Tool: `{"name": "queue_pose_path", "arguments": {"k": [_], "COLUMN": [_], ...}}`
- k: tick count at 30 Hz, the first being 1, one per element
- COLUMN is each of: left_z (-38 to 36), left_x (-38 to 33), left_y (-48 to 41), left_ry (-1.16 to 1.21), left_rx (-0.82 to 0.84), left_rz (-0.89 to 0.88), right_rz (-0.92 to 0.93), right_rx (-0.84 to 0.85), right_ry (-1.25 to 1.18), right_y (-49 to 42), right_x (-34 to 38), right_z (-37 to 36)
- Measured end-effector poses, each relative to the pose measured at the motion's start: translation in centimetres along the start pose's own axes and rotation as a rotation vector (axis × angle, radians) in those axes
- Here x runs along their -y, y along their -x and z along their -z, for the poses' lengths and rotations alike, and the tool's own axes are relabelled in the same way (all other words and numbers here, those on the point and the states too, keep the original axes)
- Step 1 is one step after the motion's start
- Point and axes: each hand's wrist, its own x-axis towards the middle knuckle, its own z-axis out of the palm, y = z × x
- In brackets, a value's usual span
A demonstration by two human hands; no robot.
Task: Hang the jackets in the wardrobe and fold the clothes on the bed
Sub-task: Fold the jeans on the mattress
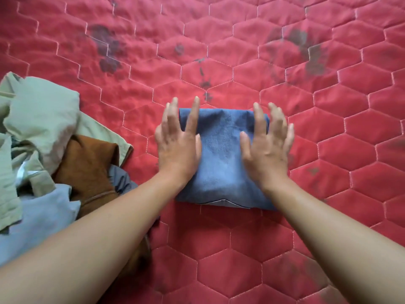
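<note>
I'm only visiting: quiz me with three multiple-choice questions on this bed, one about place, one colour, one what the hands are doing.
1. Where is the pile of loose clothes? A left of the folded blue garment; B right of it; C on top of it.
2. What colour is the quilted bedspread? A green; B red; C white.
3. How are the left hand and right hand? A clenched fists; B gripping a hanger; C fingers straight, on the garment.
Answers: 1 A, the pile lies at the left; 2 B, red quilting fills the view; 3 C, both palms rest on it.
</note>
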Motion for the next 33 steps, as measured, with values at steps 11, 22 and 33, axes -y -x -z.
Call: {"name": "queue_pose_path", "arguments": {"k": [11,22,33], "left_z": [-6.0,-3.6,-1.1], "left_x": [2.2,1.7,0.8], "left_y": [-1.9,6.1,0.7], "left_ry": [-0.056,-0.035,-0.156], "left_rx": [0.182,0.269,0.056], "left_rz": [-0.241,-0.128,-0.169], "right_rz": [0.298,0.401,0.373], "right_rx": [0.294,0.355,0.171], "right_ry": [0.131,0.175,0.04], "right_y": [-1.1,5.2,-0.2], "right_x": [-2.3,-5.1,-3.3], "right_z": [-5.9,-2.3,-0.7]}}
